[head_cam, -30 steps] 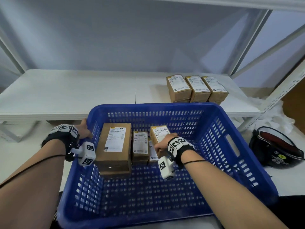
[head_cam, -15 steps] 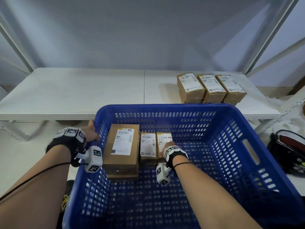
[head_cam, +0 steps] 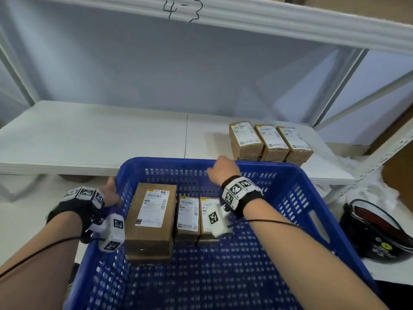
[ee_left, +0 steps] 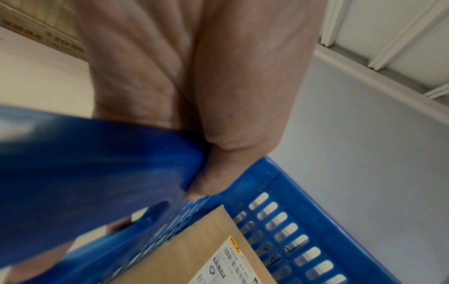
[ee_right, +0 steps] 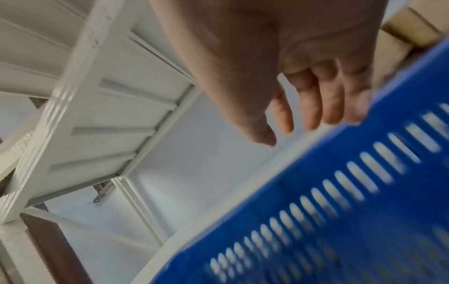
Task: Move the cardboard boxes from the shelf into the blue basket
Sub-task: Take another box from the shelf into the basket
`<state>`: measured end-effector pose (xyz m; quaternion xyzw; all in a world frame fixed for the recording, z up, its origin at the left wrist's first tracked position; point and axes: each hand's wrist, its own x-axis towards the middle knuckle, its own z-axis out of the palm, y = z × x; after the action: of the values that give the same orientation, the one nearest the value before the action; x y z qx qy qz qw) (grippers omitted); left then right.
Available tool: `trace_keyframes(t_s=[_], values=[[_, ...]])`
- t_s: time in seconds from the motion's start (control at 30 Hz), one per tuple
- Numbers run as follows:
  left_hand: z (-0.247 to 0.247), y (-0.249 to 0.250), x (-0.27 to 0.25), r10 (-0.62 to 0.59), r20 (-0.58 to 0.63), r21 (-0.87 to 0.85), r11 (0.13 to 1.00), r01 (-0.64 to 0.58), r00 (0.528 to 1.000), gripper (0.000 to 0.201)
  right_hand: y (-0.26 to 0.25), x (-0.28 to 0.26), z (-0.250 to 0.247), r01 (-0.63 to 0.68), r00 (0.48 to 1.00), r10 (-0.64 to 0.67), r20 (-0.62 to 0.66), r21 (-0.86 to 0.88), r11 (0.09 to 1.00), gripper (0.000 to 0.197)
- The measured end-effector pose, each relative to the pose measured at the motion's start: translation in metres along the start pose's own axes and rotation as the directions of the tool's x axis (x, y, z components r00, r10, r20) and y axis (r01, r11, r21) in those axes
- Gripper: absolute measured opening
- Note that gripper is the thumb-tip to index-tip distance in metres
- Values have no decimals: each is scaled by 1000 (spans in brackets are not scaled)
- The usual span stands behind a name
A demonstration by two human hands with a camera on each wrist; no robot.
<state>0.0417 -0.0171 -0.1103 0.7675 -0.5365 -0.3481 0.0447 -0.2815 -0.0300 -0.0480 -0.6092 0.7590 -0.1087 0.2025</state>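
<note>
The blue basket [head_cam: 290, 182] stands in front of the white shelf [head_cam: 93, 139]. Inside it lie a large labelled cardboard box [head_cam: 150, 220] and two narrow boxes [head_cam: 188, 217] side by side. My left hand [head_cam: 111, 194] grips the basket's left rim [ee_left: 102, 165], thumb over the edge. My right hand [head_cam: 223, 170] hovers empty over the basket's far rim, fingers relaxed [ee_right: 316, 107]. Three small labelled boxes [head_cam: 270, 140] stand in a row on the shelf's right part, with more boxes beneath them.
An upper shelf beam [head_cam: 290, 21] marked "4-3" runs overhead. A white slanted shelf post [head_cam: 380, 157] stands at the right, with white plastic wrap [head_cam: 368, 186] behind it. A dark helmet [head_cam: 380, 231] lies on the floor right of the basket.
My right hand let go of the narrow box in the basket and rose forward to the far rim. The left hand kept its grip on the rim.
</note>
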Motion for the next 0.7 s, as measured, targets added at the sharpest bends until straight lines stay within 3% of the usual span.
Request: trace_keyframes(t_s=[0.07,0.17,0.33,0.5,0.6,0.7], values=[[1,0,-3,0,-14,1,1000,0,1000,87,-6,12,-30,-14,990,12,-139,-17,1000,50],[2,-2,2,8,8,-53,999,-8,1000,89,-3,39,-62,-158,963,130,-236,-105,982,81],[2,-4,4,11,31,-107,994,-7,999,89,18,83,-68,-336,920,296,-257,-128,933,86],[2,-8,8,-3,45,-91,996,7,999,87,24,101,-67,-361,920,307,-243,-226,905,92],[2,-7,7,8,36,-56,998,-6,999,84,27,107,-67,-366,917,314,-245,-207,908,90],[3,-5,6,1,26,-69,998,1,1000,78,27,107,-65,-342,923,297,-245,-168,924,103]])
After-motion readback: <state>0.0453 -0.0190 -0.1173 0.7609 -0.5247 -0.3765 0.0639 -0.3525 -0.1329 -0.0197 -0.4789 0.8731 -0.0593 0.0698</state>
